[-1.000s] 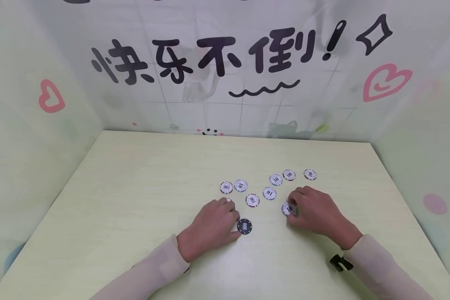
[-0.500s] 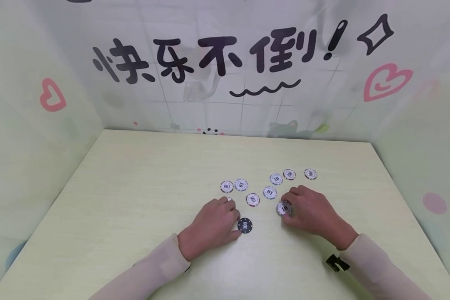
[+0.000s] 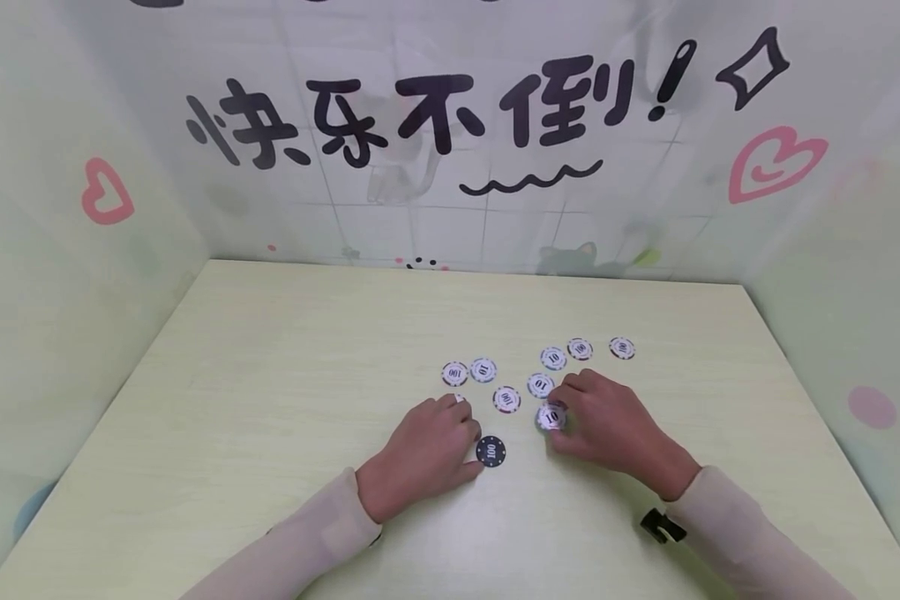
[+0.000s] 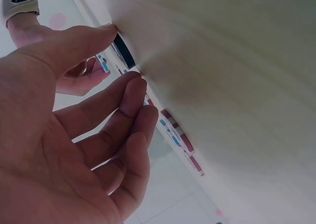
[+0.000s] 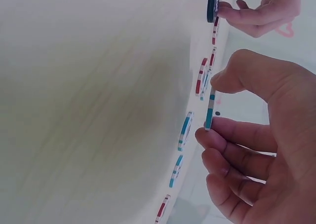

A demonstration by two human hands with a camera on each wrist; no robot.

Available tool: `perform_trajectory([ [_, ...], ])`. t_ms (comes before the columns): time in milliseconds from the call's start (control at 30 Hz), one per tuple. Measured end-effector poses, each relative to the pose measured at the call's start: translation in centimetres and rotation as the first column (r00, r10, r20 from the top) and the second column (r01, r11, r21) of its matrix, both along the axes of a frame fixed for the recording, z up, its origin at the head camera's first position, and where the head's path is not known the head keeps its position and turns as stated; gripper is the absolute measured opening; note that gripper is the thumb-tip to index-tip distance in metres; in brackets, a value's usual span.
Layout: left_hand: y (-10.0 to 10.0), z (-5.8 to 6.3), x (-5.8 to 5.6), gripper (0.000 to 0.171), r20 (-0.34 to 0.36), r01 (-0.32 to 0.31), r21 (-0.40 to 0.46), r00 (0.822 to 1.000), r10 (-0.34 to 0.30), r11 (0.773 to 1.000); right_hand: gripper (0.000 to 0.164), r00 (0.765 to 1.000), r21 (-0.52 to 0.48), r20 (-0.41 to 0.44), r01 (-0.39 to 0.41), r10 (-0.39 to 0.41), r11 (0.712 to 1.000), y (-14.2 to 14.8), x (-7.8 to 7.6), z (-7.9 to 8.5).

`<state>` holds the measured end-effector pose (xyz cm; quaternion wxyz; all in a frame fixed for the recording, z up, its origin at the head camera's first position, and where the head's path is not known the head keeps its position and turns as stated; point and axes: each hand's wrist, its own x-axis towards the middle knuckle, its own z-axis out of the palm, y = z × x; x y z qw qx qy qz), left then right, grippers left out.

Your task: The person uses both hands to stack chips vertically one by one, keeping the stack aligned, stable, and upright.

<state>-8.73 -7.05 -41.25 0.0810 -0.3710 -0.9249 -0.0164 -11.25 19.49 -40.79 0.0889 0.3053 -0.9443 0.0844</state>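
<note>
My left hand [image 3: 429, 457] rests low on the table, thumb and index finger at either side of a black poker chip [image 3: 491, 451] marked 100. In the left wrist view, that chip's dark edge [image 4: 123, 50] lies between thumb and index fingertip. With thumb and fingertips, my right hand [image 3: 609, 421] pinches a white poker chip [image 3: 551, 417] marked 10. Its blue-banded edge [image 5: 210, 108] shows in the right wrist view, raised off the table. Just beyond it lies another white 10 chip [image 3: 541, 384]. The left fingers partly cover one more white chip [image 3: 460, 398].
Several white chips lie flat beyond the hands, among them a 100 chip [image 3: 506, 399] between them, a 100 chip [image 3: 455, 373] at left and a 100 chip [image 3: 622, 348] at far right. Printed curtains [image 3: 390, 225] enclose the pale table [image 3: 270, 367] at back and sides.
My right hand has moved left with the white 10 chip, closer to the black chip. The left hand and the chips on the table have stayed in place.
</note>
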Motion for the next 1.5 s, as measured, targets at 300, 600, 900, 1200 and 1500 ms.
perform_trajectory([
  [300,0.1,0.0,-0.2,0.029,-0.006,-0.005,0.014,1.000,0.005,1.000,0.027,0.999,0.004,-0.027,-0.046,0.046,0.999,-0.9,-0.2,-0.1],
  [600,0.1,0.3,-0.1,0.032,0.018,-0.004,-0.012,1.000,0.004,1.000,0.029,0.996,0.012,-0.034,-0.087,0.087,0.996,-2.2,0.0,-0.2],
  [900,0.0,0.1,-0.1,0.034,0.004,0.001,-0.023,1.000,-0.001,1.000,0.035,0.992,0.038,-0.010,-0.122,0.122,0.992,-3.2,0.4,-0.4],
  [1200,0.0,-0.2,-0.2,0.033,-0.014,0.008,-0.020,1.000,-0.008,1.000,0.035,0.981,-0.008,-0.011,-0.195,0.195,0.981,-4.0,0.6,-0.5],
  [1500,0.1,-0.3,-0.1,0.034,-0.033,0.011,-0.025,0.999,-0.011,1.000,0.028,0.973,-0.007,-0.015,-0.230,0.229,0.973,-4.9,0.8,-0.6],
])
